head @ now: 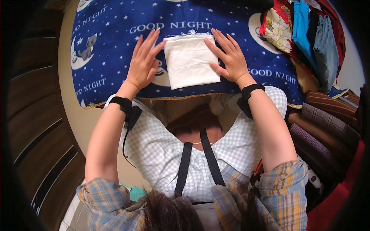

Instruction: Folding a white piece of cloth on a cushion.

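Observation:
A folded white cloth (192, 60) lies flat in front of me, roughly square, with loose frayed threads along its far edge. Under it spreads a dark blue blanket (115, 60) printed with stars, moons and lettering. My left hand (146, 59) is beside the cloth's left edge, fingers apart, its index fingertip at the far left corner. On the right side, my right hand (229, 56) rests with its thumb and index finger over the cloth's edge and the other fingers spread past it. Neither hand grasps the cloth.
Folded clothes (315, 43), including blue jeans (326, 52) and a floral fabric (277, 29), are stacked at the far right. Rolled or folded fabrics (329, 118) lie at my right side. Dark wooden panels (34, 101) run along the left. A cable (125, 144) hangs from my left wristband.

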Demonstrator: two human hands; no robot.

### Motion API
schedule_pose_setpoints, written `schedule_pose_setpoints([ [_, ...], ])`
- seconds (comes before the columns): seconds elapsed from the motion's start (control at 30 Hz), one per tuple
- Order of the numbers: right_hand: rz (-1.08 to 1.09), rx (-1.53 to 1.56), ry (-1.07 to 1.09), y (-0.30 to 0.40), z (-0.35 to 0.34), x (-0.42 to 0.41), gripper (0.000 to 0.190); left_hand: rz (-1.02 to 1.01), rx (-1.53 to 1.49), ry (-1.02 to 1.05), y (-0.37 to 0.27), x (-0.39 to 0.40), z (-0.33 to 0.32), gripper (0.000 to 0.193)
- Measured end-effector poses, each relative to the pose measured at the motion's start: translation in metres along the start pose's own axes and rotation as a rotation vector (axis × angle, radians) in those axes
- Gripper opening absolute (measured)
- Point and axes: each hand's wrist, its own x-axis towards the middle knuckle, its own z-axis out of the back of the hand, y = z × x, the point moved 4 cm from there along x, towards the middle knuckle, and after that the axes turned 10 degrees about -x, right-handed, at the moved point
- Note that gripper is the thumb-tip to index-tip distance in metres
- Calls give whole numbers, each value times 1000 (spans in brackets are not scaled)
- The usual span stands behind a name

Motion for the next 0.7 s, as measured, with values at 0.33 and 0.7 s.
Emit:
schedule_pose_setpoints([
  [0.33, -55, 7, -37, -3, -8, -3, 47, -27, 38, 261, -63, 44, -57, 70],
  [0.7, -60, -8, -57, -5, -8, -3, 45, -398, -114, 580, -83, 29, -49, 74],
])
